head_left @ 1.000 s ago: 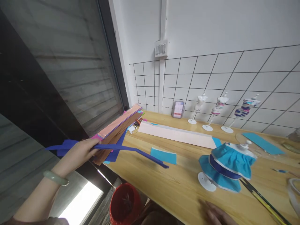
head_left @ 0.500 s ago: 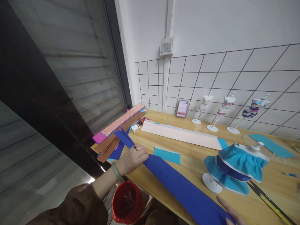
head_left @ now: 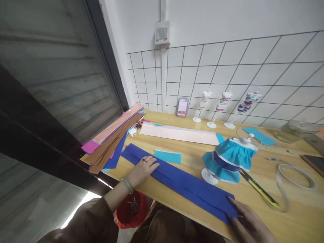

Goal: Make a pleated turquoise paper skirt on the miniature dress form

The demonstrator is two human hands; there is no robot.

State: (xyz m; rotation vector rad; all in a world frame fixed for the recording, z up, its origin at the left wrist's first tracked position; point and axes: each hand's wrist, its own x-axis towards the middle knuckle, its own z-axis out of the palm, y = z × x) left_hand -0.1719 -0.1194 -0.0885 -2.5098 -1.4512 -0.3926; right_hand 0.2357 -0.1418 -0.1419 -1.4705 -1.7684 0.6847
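Note:
A long dark blue strip [head_left: 177,177], cloth or paper, with a lengthwise fold, lies along the front of the table. My left hand [head_left: 144,170] rests flat on it towards its left part, fingers slightly apart. At its right end is my right hand [head_left: 249,222], with thumb and forefinger spread on the strip; its other fingers are partly hidden. Behind the strip lies a small turquoise piece [head_left: 167,156]. To the right stands a miniature dress form in a ruffled turquoise dress [head_left: 231,157] with a dark blue waistband.
Pink, brown and blue strips [head_left: 111,141] are piled at the left. A long pale pink strip [head_left: 177,133] lies behind. Scissors [head_left: 260,190] and a roll of tape [head_left: 296,175] are at the right. Small dress forms [head_left: 224,101] stand by the wall. Below hangs a red-lined bin [head_left: 131,209].
The blue strip has come down flat onto the table, its left end unfolded. My left hand has loosened from a grip to a flat rest. The view has shifted right.

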